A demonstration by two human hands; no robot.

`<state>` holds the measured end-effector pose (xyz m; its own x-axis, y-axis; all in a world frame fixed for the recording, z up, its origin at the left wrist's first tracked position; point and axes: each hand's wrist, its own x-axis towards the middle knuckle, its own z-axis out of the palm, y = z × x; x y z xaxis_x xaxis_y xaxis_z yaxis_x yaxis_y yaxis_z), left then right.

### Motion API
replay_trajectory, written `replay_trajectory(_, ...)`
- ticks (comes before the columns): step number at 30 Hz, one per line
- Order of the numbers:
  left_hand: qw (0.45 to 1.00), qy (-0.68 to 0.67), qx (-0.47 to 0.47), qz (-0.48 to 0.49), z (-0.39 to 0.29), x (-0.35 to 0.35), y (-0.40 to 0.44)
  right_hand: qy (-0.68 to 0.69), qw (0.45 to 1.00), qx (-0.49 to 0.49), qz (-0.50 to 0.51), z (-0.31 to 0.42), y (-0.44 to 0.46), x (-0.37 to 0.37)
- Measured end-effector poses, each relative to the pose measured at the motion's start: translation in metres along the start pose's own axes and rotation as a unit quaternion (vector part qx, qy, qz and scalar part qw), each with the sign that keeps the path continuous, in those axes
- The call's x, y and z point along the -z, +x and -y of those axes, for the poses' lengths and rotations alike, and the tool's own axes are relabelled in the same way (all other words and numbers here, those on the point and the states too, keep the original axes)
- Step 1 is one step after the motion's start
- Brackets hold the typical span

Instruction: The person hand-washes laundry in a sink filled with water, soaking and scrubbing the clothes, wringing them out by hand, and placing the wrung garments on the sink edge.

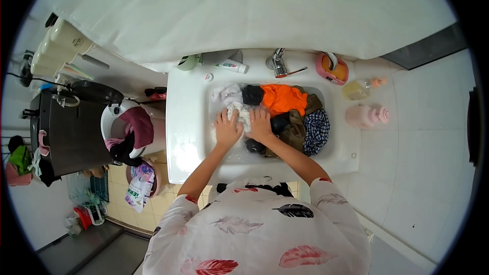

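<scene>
In the white sink (188,147), my left hand (228,128) presses on a wet white cloth (238,109), its fingers curled into the fabric. My right hand (260,123) grips the right side of the same cloth, with part of the fabric bunched between the two hands. Just above lie a paler white garment (226,93) and a black one (252,94). Right of my hands are an orange garment (283,99), an olive-brown one (293,135) and a dark checked one (316,132). Water stands in the basin; my fingertips are partly hidden by cloth.
A faucet (277,64) rises behind the basin, with a white tube (232,66) to its left and a pink soap box (332,68) to its right. Pump bottles (364,115) stand on the right ledge. At left, clothes hang over a white bin (108,126).
</scene>
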<state>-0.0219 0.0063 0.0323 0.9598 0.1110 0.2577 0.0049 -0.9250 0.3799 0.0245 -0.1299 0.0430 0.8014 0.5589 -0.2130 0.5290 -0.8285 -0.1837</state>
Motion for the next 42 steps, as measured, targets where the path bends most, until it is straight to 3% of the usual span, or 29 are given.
replay_trajectory(3, 0.999, -0.026, -0.022, 0.009, 0.009, -0.009, 0.013, -0.081, 0.995, -0.037, -0.035, 0.002, 0.022, -0.010)
replay_trajectory(5, 0.998, -0.040, -0.007, 0.054, 0.013, -0.016, 0.022, -0.009, 0.990, -0.118, 0.070, 0.001, 0.040, -0.016)
replay_trajectory(9, 0.997, -0.013, -0.028, 0.066, 0.018, -0.030, 0.035, -0.100, 0.980, -0.132, 0.107, -0.005, 0.061, -0.031)
replay_trajectory(11, 0.988, -0.020, 0.013, 0.155, 0.018, -0.028, 0.048, -0.081, 0.951, -0.132, 0.268, -0.002, 0.072, -0.007)
replay_trajectory(12, 0.988, -0.020, 0.012, 0.155, 0.023, -0.032, 0.052, -0.081, 0.951, -0.133, 0.267, -0.003, 0.071, -0.012)
replay_trajectory(14, 0.987, 0.065, -0.073, 0.129, 0.034, -0.042, 0.056, -0.158, 0.975, -0.098, 0.118, -0.007, 0.066, -0.040)
replay_trajectory(15, 0.987, 0.065, -0.075, 0.128, 0.032, -0.036, 0.060, -0.158, 0.976, -0.100, 0.116, -0.009, 0.063, -0.052)
replay_trajectory(17, 0.978, -0.037, 0.007, 0.205, 0.022, -0.021, 0.069, -0.097, 0.988, -0.098, -0.064, -0.014, 0.058, -0.066)
replay_trajectory(20, 0.986, -0.032, -0.028, 0.164, 0.024, -0.018, 0.067, -0.064, 0.997, -0.030, 0.014, -0.014, 0.040, -0.017)
replay_trajectory(27, 0.995, -0.097, -0.003, 0.032, 0.027, -0.023, 0.039, 0.004, 0.997, -0.022, -0.073, -0.024, 0.024, -0.017)
replay_trajectory(29, 0.974, -0.184, 0.062, 0.117, 0.025, -0.008, 0.039, 0.095, 0.992, -0.048, -0.063, -0.022, 0.014, -0.006)
replay_trajectory(32, 0.951, -0.256, 0.080, 0.156, 0.029, 0.011, 0.031, 0.196, 0.975, -0.068, -0.082, -0.022, -0.006, 0.000)
replay_trajectory(35, 0.946, -0.250, 0.140, 0.154, 0.037, 0.016, 0.012, 0.197, 0.976, -0.018, -0.088, -0.025, -0.030, 0.004)
replay_trajectory(38, 0.913, -0.335, 0.139, 0.186, 0.048, 0.027, -0.001, 0.226, 0.969, -0.011, -0.098, -0.025, -0.047, 0.022)
replay_trajectory(42, 0.914, -0.329, 0.156, 0.177, 0.051, 0.042, -0.009, 0.246, 0.965, 0.004, -0.093, -0.036, -0.053, 0.027)
